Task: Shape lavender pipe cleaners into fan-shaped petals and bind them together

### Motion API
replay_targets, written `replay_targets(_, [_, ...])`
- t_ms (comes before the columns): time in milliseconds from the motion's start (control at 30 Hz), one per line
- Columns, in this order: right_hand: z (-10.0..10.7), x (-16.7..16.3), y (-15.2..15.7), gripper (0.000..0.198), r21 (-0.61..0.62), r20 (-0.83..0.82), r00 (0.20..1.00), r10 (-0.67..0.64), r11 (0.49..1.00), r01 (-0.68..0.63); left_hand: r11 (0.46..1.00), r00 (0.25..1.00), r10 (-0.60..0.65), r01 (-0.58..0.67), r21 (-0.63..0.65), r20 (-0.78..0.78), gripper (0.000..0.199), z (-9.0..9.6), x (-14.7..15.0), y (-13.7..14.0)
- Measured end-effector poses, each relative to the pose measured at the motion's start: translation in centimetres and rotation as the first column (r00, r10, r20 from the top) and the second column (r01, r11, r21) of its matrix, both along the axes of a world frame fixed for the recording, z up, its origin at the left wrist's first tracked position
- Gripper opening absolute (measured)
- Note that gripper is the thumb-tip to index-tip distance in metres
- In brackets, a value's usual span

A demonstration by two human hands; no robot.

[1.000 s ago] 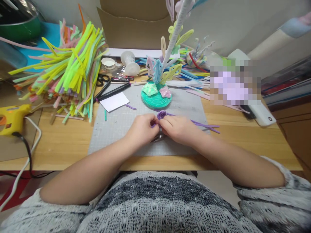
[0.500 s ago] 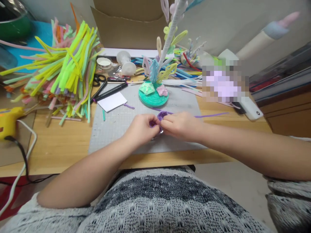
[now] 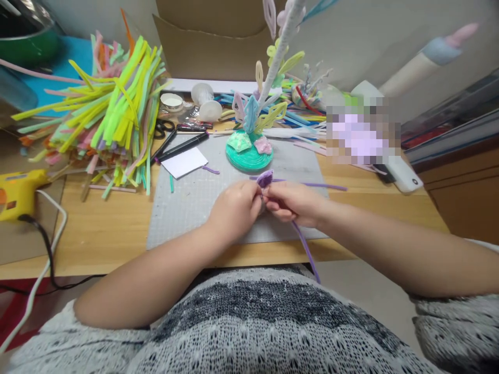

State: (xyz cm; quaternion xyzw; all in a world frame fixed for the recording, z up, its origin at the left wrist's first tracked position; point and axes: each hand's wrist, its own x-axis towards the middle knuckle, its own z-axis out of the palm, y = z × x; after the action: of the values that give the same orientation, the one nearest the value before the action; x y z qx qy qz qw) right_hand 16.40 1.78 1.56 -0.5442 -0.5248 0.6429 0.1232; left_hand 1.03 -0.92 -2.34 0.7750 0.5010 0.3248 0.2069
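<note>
Two hands, our left hand (image 3: 237, 208) and right hand (image 3: 299, 202), pinch a small purple piece (image 3: 265, 178) over the middle of the grey mat (image 3: 187, 208), while a purple strand (image 3: 306, 249), earlier stretched right, now trails past the table's near edge, suggesting we turned our work.

In my head cam, L hand (image 3: 237, 208) & R hand (image 3: 294, 202) meet just on the near side of the turquoise disc (image 3: 249, 161), fingertips pinching a small purple piece (image 3: 265, 179). Purple strand (image 3: 306, 249) trails from below R hand, away from disc, past the table edge. I've a 2nd purple strand (image 3: 323, 185) lying near-R of disc. White card (image 3: 185, 163) & black pens (image 3: 185, 148) sit L of disc; fuzzy-stem bundle (image 3: 117, 104) further L, yellow glue gun (image 3: 21, 192) far L. White stalk (image 3: 283, 47) leans R above disc.
</note>
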Motion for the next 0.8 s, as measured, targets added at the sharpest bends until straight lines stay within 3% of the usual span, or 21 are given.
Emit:
replay_targets(33, [-0.1, 0.2, -0.1, 0.017, 0.204, 0.100, 0.993, 0.064, 0.975, -0.084, 0.999, 1.000, 0.000, 0.001, -0.043, 0.022, 0.010, 0.1, 0.0, 0.1])
replay_targets(67, [-0.3, 0.6, -0.3, 0.014, 0.419, 0.229, 0.966, 0.121, 0.884, -0.210, 0.996, 0.999, 0.003, 0.001, -0.086, 0.046, 0.010, 0.2, -0.1, 0.1])
replay_targets(100, [-0.5, 0.9, -0.4, 0.010, 0.600, 0.372, 0.915, 0.154, 0.713, -0.363, 0.992, 0.998, 0.007, 0.002, -0.123, 0.067, 0.010, 0.3, -0.1, 0.2])
replay_targets(133, [-0.6, 1.2, -0.5, 0.006, 0.696, 0.514, 0.843, 0.158, 0.497, -0.518, 0.988, 0.996, 0.009, 0.004, -0.156, 0.085, 0.011, 0.4, -0.1, 0.2])
replay_targets(167, [-0.7, 1.5, -0.6, 0.009, 0.710, 0.633, 0.762, 0.138, 0.291, -0.642, 0.983, 0.995, 0.010, 0.009, -0.185, 0.100, 0.011, 0.5, -0.1, 0.2])
replay_targets(200, [-0.8, 1.8, -0.7, 0.013, 0.670, 0.726, 0.680, 0.103, 0.116, -0.733, 0.976, 0.993, 0.007, 0.018, -0.215, 0.114, 0.011, 0.6, -0.1, 0.3])
replay_targets(233, [-0.9, 2.0, -0.7, 0.017, 0.611, 0.791, 0.609, 0.060, -0.012, -0.791, 0.969, 0.992, 0.003, 0.028, -0.245, 0.127, 0.012, 0.6, -0.1, 0.3])
replay_targets(267, [-0.9, 2.1, -0.7, 0.020, 0.555, 0.831, 0.556, 0.022, -0.105, -0.826, 0.961, 0.991, -0.002, 0.039, -0.274, 0.135, 0.012, 0.7, -0.1, 0.3])
replay_targets(333, [-0.9, 2.2, -0.6, 0.022, 0.477, 0.869, 0.495, -0.030, -0.223, -0.850, 0.945, 0.991, -0.006, 0.050, -0.324, 0.135, 0.011, 0.7, 0.0, 0.4])
replay_targets(500, [-0.9, 2.3, 0.4, 0.023, 0.408, 0.883, 0.467, -0.044, -0.420, -0.811, 0.919, 0.993, 0.025, 0.022, -0.393, 0.114, 0.009, 0.7, 0.1, 0.4])
replay_targets(567, [-1.2, 2.4, 0.8, 0.022, 0.442, 0.881, 0.472, 0.033, -0.411, -0.797, 0.908, 0.992, 0.019, 0.036, -0.417, 0.126, 0.009, 0.6, 0.2, 0.4])
replay_targets(600, [-1.4, 2.5, 0.9, 0.020, 0.489, 0.867, 0.490, 0.093, -0.359, -0.795, 0.903, 0.992, 0.010, 0.046, -0.427, 0.128, 0.009, 0.6, 0.2, 0.4])
replay_targets(633, [-1.6, 2.5, 0.9, 0.018, 0.551, 0.834, 0.529, 0.158, -0.266, -0.791, 0.900, 0.992, -0.001, 0.056, -0.432, 0.127, 0.009, 0.5, 0.2, 0.4])
replay_targets(667, [-1.8, 2.4, 0.9, 0.016, 0.621, 0.779, 0.589, 0.217, -0.132, -0.773, 0.900, 0.992, -0.012, 0.066, -0.430, 0.128, 0.009, 0.4, 0.2, 0.4])
replay_targets(700, [-2.0, 2.3, 0.7, 0.015, 0.685, 0.697, 0.671, 0.253, 0.039, -0.727, 0.903, 0.991, -0.019, 0.073, -0.422, 0.131, 0.009, 0.3, 0.2, 0.4])
replay_targets(733, [-2.2, 2.2, 0.5, 0.015, 0.727, 0.594, 0.761, 0.260, 0.233, -0.647, 0.910, 0.991, -0.021, 0.074, -0.407, 0.132, 0.010, 0.2, 0.2, 0.4])
replay_targets(800, [-2.3, 1.6, 0.0, 0.019, 0.693, 0.369, 0.912, 0.180, 0.601, -0.399, 0.932, 0.992, -0.023, 0.065, -0.357, 0.122, 0.009, 0.0, 0.3, 0.4])
